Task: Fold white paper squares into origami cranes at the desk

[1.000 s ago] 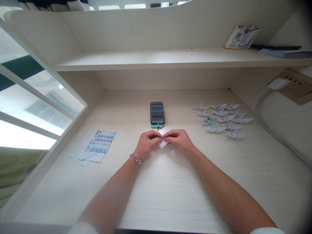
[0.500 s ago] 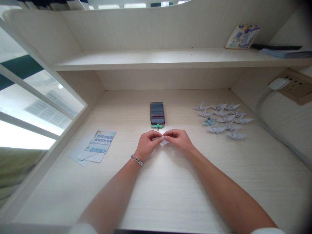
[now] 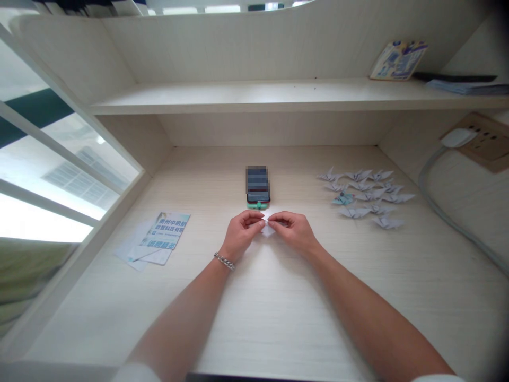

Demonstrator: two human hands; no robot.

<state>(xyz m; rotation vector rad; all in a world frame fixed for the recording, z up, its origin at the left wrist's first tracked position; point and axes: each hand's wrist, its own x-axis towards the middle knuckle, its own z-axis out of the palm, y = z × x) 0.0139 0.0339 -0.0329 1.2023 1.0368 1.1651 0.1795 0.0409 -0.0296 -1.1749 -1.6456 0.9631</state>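
pinched narrow between thumb and fingers, both our left hand [image 3: 242, 233] and our right hand [image 3: 295, 232] hold a small piece of white paper [image 3: 268, 229] from either side; how firmly each presses, we cannot tell, since our own fingertips cover most of it. the paper sits between our hands, just in front of the phone [image 3: 257, 184], low over the desk [image 3: 262, 313] or on it; which of the two, we cannot make out.

we judge it nearly weightless, thin and pliable, a little stiffer wherever it is doubled over. it should not be very slippery against bare skin, but it would crease, crush or tear easily if we tugged the two sides apart. it is best taken right at its edges and folds, with the pads of thumb and forefinger, lightly, leaving the middle unsquashed.

compared with half a second ago, our left forefinger seems lifted a little further from the thumb, and our right fingertips have shifted very slightly. the whole view has slid by a hair. the folded paper cranes [image 3: 370, 196] to our right and the printed leaflet [image 3: 166, 233] to our left lie as they did, and the phone too is unmoved.
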